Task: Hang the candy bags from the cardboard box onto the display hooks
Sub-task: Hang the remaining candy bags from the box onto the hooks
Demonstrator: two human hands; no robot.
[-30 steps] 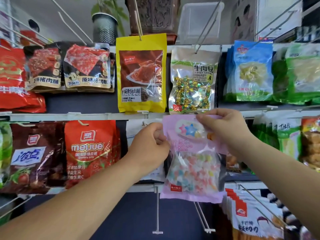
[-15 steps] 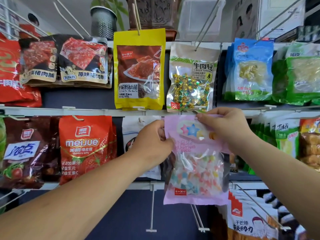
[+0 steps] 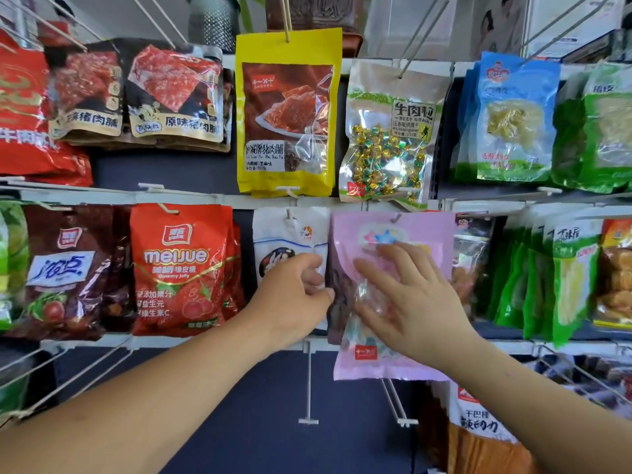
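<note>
One bag [image 3: 431,239]: seemingly hung on hook [image 3: 396,217].
Right hand [image 3: 410,297]: grip apart, flat on it.
Left hand [image 3: 293,295]: grip unclear.
Remaining: box unseen.

Red bag [image 3: 183,268] reads "meijue" ("Gummy Jelly"); clear bag [image 3: 388,131], "BEEF GRAIN".

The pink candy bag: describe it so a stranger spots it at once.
On the rack, middle row, look under the bag of gold-wrapped sweets. The pink candy bag hangs there, right of a white bag, the right hand flat on it. It alone is pink, with stars near its top.
</note>
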